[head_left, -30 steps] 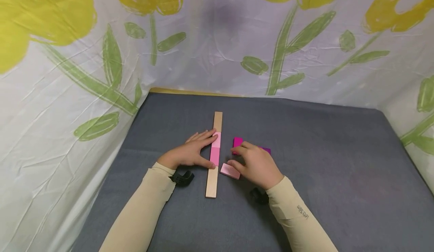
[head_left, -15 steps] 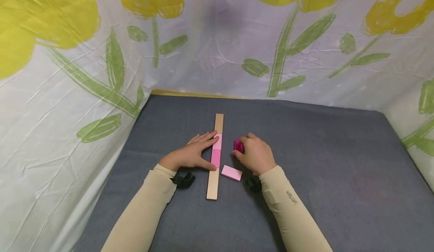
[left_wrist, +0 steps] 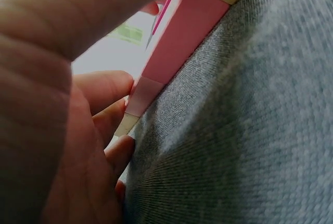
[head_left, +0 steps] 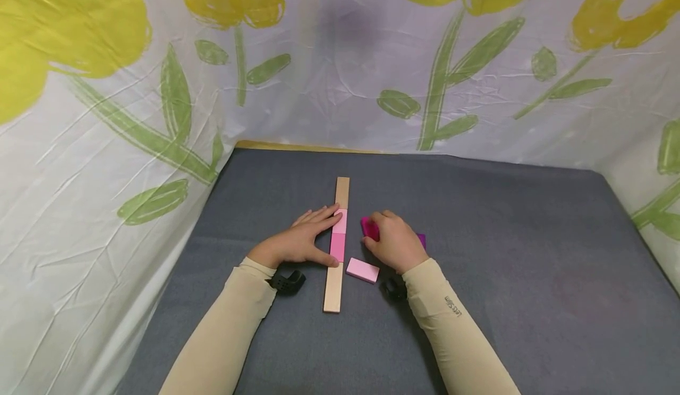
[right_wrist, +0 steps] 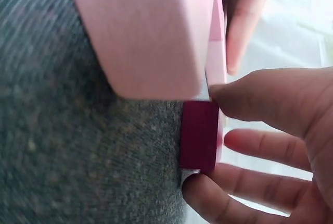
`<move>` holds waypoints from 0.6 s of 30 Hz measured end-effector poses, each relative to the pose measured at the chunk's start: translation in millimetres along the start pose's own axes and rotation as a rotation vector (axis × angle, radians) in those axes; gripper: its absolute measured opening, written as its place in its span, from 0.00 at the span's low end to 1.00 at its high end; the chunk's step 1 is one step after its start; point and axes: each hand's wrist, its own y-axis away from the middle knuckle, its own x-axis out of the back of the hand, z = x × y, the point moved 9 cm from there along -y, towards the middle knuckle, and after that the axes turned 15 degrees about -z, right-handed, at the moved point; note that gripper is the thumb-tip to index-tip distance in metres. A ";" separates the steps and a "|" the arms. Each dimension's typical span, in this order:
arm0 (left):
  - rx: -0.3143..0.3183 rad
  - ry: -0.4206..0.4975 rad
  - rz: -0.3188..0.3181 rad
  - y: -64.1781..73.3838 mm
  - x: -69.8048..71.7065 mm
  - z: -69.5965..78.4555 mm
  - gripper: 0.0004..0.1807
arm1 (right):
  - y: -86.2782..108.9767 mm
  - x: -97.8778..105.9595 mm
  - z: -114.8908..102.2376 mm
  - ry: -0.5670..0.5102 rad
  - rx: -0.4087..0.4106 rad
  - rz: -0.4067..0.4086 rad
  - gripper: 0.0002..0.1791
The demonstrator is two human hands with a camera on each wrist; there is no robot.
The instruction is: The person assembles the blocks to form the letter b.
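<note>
Flat blocks lie end to end in a straight row: a far wooden block [head_left: 342, 192], a light pink block [head_left: 340, 224], a pink block [head_left: 337, 247] and a near wooden block [head_left: 333, 289]. My left hand [head_left: 297, 241] rests along the row's left side, its thumb and fingertips touching the blocks. In my right hand [head_left: 397, 244], the thumb and fingers hold a magenta block [head_left: 369, 228] right of the row. The right wrist view shows that magenta block [right_wrist: 200, 135] between thumb and fingers. A loose light pink block [head_left: 363, 270] lies slanted nearer to me.
Beyond my right hand a purple block [head_left: 422, 240] shows, partly hidden. Dark grey cloth [head_left: 510, 277] covers the table. White curtains with yellow flowers [head_left: 340, 88] enclose its back and sides.
My right hand has shifted left and closed round the magenta block, which is now turned slightly and a little nearer the row. My left hand keeps its place on the row.
</note>
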 end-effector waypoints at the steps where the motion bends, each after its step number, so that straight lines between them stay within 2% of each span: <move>1: 0.000 0.002 0.002 -0.1 -0.1 -0.3 0.62 | -0.1 -0.2 -1.0 0.001 0.011 -0.001 0.24; 10: -0.003 0.007 0.008 -2.1 -1.0 -3.5 0.62 | -0.5 -2.4 -7.7 0.075 0.081 0.006 0.22; 18: -0.006 -0.001 0.011 -3.9 -0.8 -5.4 0.62 | -2.1 -4.8 -16.6 0.095 0.195 0.036 0.20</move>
